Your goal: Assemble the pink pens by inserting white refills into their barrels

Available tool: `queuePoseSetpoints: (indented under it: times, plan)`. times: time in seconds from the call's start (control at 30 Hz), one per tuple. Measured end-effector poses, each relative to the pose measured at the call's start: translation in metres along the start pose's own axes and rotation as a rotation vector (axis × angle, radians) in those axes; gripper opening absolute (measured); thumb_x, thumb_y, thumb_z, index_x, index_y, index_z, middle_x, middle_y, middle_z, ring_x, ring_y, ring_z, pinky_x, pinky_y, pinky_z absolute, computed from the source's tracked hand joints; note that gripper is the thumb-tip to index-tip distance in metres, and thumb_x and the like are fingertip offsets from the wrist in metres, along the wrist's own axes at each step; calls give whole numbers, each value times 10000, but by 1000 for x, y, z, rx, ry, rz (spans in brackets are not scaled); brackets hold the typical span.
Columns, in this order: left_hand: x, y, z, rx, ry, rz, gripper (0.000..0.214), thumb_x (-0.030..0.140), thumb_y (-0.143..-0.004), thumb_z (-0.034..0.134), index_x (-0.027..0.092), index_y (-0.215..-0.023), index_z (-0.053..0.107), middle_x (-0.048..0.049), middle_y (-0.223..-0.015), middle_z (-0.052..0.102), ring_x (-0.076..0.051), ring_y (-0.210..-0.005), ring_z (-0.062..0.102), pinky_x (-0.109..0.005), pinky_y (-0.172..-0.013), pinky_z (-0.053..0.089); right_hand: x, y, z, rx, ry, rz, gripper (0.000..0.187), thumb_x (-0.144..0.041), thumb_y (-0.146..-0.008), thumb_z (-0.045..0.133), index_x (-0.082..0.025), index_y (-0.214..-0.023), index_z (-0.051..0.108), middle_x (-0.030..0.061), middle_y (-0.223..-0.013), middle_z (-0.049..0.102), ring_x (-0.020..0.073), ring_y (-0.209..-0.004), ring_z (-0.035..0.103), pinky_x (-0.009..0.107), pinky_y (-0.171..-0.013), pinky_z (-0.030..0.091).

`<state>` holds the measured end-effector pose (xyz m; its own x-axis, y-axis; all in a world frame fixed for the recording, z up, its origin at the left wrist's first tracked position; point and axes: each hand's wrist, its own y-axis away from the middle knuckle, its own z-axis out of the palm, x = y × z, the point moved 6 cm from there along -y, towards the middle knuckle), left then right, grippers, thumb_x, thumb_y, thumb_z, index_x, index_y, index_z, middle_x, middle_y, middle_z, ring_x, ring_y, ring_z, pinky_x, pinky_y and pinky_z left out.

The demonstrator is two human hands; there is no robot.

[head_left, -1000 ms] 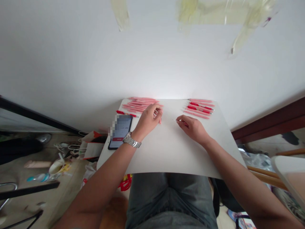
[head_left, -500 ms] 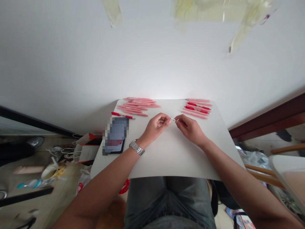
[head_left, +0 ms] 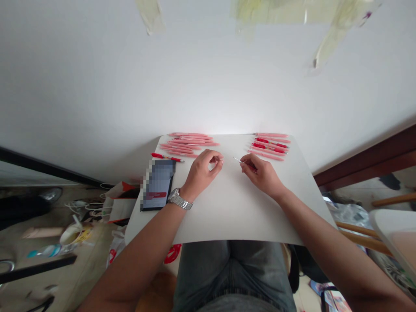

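Observation:
Above the white table point(head_left: 224, 208), my right hand point(head_left: 261, 173) is closed around a slim pen point(head_left: 238, 160). The pen's thin pale end points left out of the fingertips, and a little red shows between the fingers. My left hand point(head_left: 203, 171), with a metal watch at the wrist, is pinched a short way to the left, apart from the pen. Whatever its fingertips hold, if anything, is too small to make out. Beyond it lies a group of pink pens point(head_left: 188, 143). Behind my right hand is a second group of pink pens point(head_left: 266, 154), with red pens point(head_left: 273, 148) among them.
A phone point(head_left: 158, 186) with a pixelated screen lies at the table's left, below a single red pen point(head_left: 167, 157). The wall point(head_left: 208, 78) rises at the table's far edge. Bags, cables and a bottle point(head_left: 45, 251) are on the floor at left; another table point(head_left: 390, 225) stands at right.
My left hand has drawn away to the left from the pen's end, opening a gap between the hands. The right hand stays nearly in place, with more of the pale end showing.

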<state>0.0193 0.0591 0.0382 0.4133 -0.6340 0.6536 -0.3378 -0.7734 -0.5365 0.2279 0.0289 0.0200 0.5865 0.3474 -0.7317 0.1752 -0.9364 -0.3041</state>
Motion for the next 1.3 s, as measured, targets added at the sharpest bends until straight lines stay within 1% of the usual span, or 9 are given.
queuePoseSetpoints:
  times: [0.1, 0.3, 0.4, 0.63, 0.77, 0.97, 1.1, 1.17, 1.3]
  plan:
    - [-1, 2, 4, -17, 53, -37, 87, 264, -988, 637, 209, -1046, 671, -41, -980, 685, -159, -857, 625, -311, -844, 522, -2, 0, 1, -6, -11, -17, 183, -398, -1041, 549, -230, -1044, 622, 15, -815, 718, 151, -670, 570, 275, -671, 442]
    - [-2, 12, 29, -110, 383, -202, 201, 378, -973, 694, 199, -1066, 701, -57, -988, 723, -172, -904, 693, -306, -855, 565, -10, 3, 4, -26, -31, -76, 216, -411, -1054, 530, -223, -1088, 631, 24, -805, 702, 153, -661, 546, 280, -658, 442]
    - [1, 14, 33, -116, 457, -237, 214, 403, -965, 705, 199, -1031, 710, -55, -971, 738, -175, -905, 701, -300, -845, 572, -13, 4, 5, -36, -51, -91, 208, -404, -1056, 530, -227, -1091, 633, 28, -819, 708, 156, -676, 565, 281, -668, 452]
    - [7, 14, 29, -71, 468, -253, 216, 413, -965, 702, 199, -990, 714, -56, -970, 746, -171, -889, 690, -296, -837, 565, -17, 6, 8, -70, -46, -112, 204, -400, -1058, 525, -236, -1100, 638, 32, -839, 716, 161, -698, 599, 280, -685, 474]
    - [5, 13, 24, -17, 463, -268, 215, 410, -954, 713, 196, -969, 708, -53, -950, 736, -169, -879, 685, -288, -819, 562, -16, 6, 8, -54, 6, -115, 218, -409, -1042, 550, -235, -1138, 639, 24, -823, 696, 160, -690, 591, 275, -682, 466]
    - [-6, 10, 9, 117, 485, -291, 222, 414, -950, 719, 198, -975, 672, -38, -886, 704, -155, -820, 676, -293, -799, 566, -11, 2, 0, -47, 76, -87, 233, -428, -1024, 586, -234, -1131, 658, 6, -772, 657, 146, -627, 532, 270, -629, 425]
    - [-9, 6, -1, 170, 462, -276, 220, 415, -950, 717, 205, -951, 651, -19, -813, 676, -139, -723, 647, -280, -717, 559, -8, 2, -4, -41, 59, -52, 258, -463, -1027, 577, -235, -1090, 679, -5, -727, 636, 140, -595, 498, 270, -611, 415]
    - [-9, 5, -3, 176, 447, -278, 218, 413, -944, 722, 207, -929, 653, -11, -783, 663, -136, -699, 635, -269, -680, 548, -8, 2, -2, -37, 51, -58, 263, -467, -1027, 576, -233, -1066, 689, -11, -702, 612, 139, -591, 495, 269, -608, 412]
    - [-10, 5, 2, 116, 477, -308, 235, 426, -947, 714, 203, -910, 650, -11, -783, 659, -137, -700, 628, -272, -671, 535, -7, 3, 4, -58, 39, -69, 240, -440, -1024, 579, -230, -1020, 696, -3, -709, 622, 139, -599, 515, 271, -612, 421]
